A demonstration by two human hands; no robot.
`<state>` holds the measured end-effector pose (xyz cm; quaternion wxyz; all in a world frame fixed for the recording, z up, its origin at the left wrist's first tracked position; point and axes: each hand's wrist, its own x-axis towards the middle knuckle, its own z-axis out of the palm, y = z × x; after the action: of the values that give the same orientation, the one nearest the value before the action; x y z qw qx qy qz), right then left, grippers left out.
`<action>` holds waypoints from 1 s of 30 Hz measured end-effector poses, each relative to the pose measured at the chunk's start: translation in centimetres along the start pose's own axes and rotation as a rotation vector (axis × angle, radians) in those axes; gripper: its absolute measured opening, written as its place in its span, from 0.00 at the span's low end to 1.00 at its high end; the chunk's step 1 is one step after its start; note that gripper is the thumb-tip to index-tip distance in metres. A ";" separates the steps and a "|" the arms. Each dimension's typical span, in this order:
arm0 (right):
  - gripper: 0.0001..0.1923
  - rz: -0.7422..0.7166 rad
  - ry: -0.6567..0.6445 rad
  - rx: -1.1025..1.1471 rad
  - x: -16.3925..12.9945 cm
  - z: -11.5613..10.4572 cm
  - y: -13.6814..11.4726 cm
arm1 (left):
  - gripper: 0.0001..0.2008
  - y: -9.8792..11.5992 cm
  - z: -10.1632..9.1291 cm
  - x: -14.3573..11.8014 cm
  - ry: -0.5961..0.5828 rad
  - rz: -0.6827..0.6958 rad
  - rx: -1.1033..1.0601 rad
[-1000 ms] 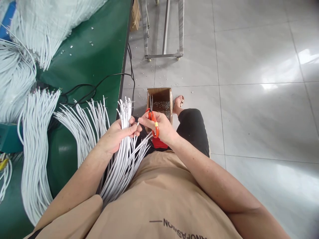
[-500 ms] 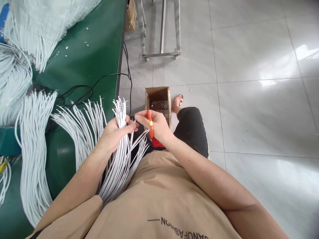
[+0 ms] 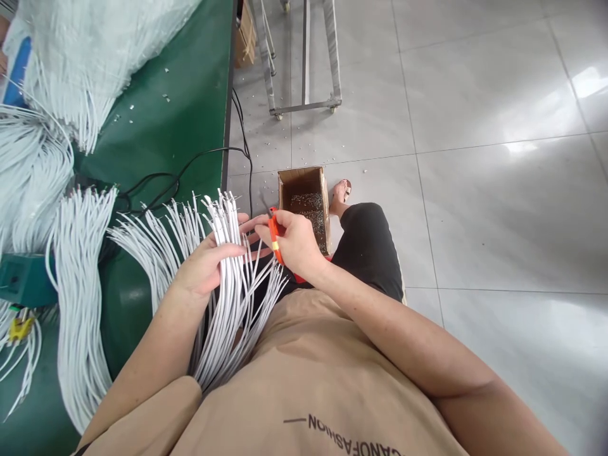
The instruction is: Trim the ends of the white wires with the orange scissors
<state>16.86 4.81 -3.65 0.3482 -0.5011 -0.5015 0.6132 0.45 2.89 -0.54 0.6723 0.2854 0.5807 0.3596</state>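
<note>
Gripping white cables [image 3: 227, 253], left hand [image 3: 206, 266] meets right hand [image 3: 294, 244] clutching orange cutters [image 3: 273, 237], seemingly closed, above cardboard box [image 3: 304, 193].

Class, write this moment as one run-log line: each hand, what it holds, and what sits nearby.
left hand: grips white cable bundle | right hand: holds orange-handled cutters | nearby: open cardboard box on floor, green table
</note>
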 end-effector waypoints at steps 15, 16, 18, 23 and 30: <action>0.10 0.141 -0.059 0.175 -0.3 0.5 1.7 | 0.25 0.1 -1.1 0.3 0.102 0.068 0.550; 0.10 0.155 -0.058 0.212 -0.3 0.5 1.7 | 0.25 0.0 -1.1 0.3 0.124 0.080 0.581; 0.10 0.181 -0.052 0.300 -0.2 0.4 1.5 | 0.26 -0.1 -1.1 0.4 0.142 0.089 0.599; 0.09 0.265 -0.077 0.426 0.0 0.3 1.3 | 0.28 -0.1 -0.7 0.2 0.088 0.037 0.473; 0.12 0.280 -0.176 0.415 0.0 0.1 1.7 | 0.12 0.0 -0.1 0.2 0.048 0.004 0.284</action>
<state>16.88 4.38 -5.27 0.3104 -0.4284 -0.3192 0.7863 0.31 3.07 -0.65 0.6106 0.3700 0.6410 0.2817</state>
